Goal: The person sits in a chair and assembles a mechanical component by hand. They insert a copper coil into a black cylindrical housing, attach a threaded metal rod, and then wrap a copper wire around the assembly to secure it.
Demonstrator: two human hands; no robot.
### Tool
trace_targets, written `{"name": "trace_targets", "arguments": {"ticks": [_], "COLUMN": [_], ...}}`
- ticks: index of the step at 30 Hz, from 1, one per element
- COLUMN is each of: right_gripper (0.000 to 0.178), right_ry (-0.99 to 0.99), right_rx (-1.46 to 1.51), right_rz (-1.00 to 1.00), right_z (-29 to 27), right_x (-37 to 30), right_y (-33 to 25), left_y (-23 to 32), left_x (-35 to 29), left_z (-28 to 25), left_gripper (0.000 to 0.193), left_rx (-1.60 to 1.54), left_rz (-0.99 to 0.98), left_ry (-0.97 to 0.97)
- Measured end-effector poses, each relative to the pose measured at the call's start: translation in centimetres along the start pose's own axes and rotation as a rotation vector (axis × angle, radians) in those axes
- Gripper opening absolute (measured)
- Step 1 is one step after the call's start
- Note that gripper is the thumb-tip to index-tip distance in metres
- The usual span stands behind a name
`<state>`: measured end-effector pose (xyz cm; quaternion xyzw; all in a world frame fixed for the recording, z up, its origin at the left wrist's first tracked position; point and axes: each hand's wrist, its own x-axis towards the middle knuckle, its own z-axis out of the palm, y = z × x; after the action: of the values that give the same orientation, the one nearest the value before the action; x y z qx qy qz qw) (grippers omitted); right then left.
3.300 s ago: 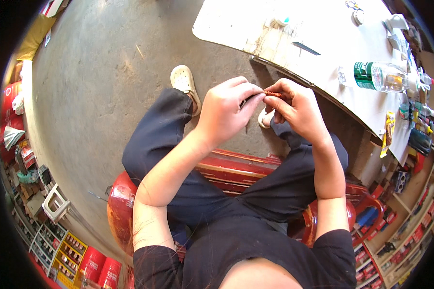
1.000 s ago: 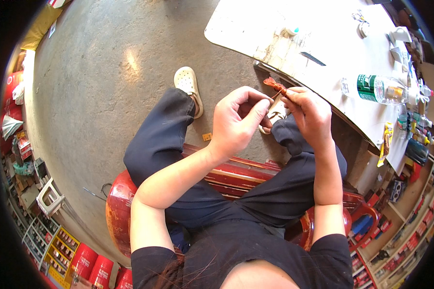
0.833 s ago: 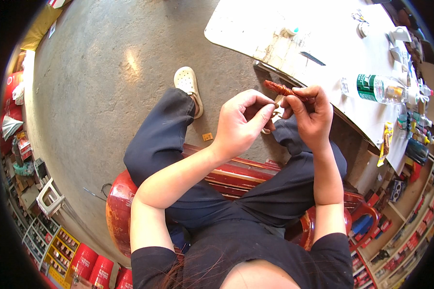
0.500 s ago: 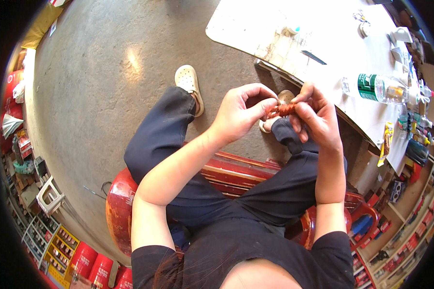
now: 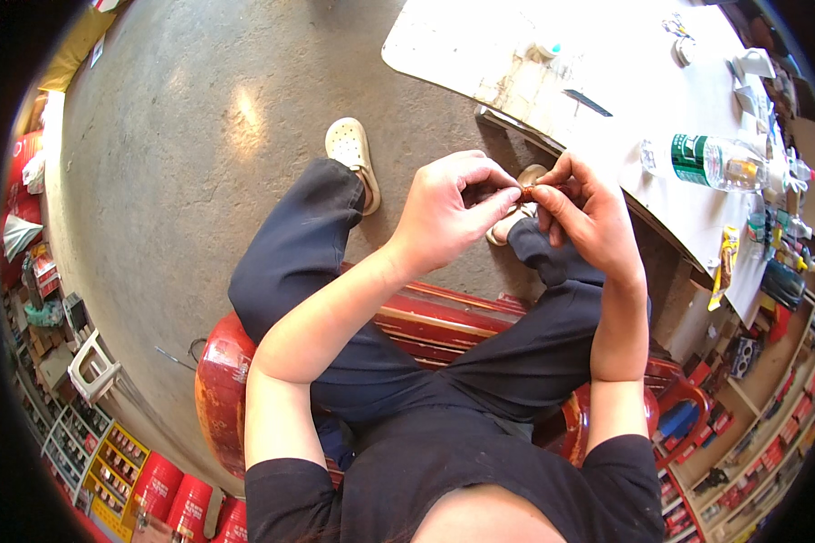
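Both hands meet in front of my knees, over the bench's far side. A small reddish-brown twisted strand (image 5: pixel 528 194), copper-like in colour, shows between my fingertips; most of it is hidden by the fingers. My left hand (image 5: pixel 444 217) pinches one end with thumb and forefinger. From the other side, my right hand (image 5: pixel 593 217) grips it between thumb and bent forefinger, its remaining fingers curled below. The two thumbs are almost touching. Whether it is wire or cord I cannot make out.
I sit on a worn red wooden bench (image 5: pixel 426 317). At the right stands a white table (image 5: pixel 480 54) with a clear green-labelled bottle (image 5: pixel 715 165), a dark flat strip (image 5: pixel 589 102) and a yellow packet (image 5: pixel 723 267). Shelves of goods (image 5: pixel 761 452) line the lower right; red drums (image 5: pixel 158 489) stand lower left.
My right hand has shifted slightly left, closing the gap between the hands. Less of the reddish-brown strand shows now than before.
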<state>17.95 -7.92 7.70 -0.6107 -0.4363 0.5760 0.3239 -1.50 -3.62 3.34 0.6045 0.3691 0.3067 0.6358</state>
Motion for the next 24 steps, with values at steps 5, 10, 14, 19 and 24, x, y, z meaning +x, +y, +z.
{"name": "trace_targets", "arguments": {"ticks": [5, 10, 14, 19, 24], "right_gripper": [0.012, 0.01, 0.012, 0.013, 0.013], "right_ry": [0.096, 0.201, 0.048, -0.241, -0.169], "right_rx": [0.065, 0.267, 0.553, 0.429, 0.104], "right_rz": [-0.053, -0.109, 0.004, 0.107, 0.116], "right_z": [0.8, 2.1, 1.5, -0.9, -1.0], "right_x": [0.3, 0.5, 0.2, -0.2, -0.4], "right_y": [0.9, 0.9, 0.1, -0.3, -0.7], "left_y": [0.5, -0.7, -1.2, -1.4, -0.4], "left_x": [-0.7, -1.3, -1.4, 0.5, 0.8], "left_z": [1.1, 2.0, 2.3, 0.5, -1.0], "left_gripper": [0.015, 0.017, 0.016, 0.012, 0.01], "left_rx": [0.27, 0.308, 0.029, -0.359, -0.296], "left_rz": [0.285, 0.412, 0.217, -0.232, -0.259], "left_ry": [0.159, 0.269, 0.155, -0.143, -0.22]}}
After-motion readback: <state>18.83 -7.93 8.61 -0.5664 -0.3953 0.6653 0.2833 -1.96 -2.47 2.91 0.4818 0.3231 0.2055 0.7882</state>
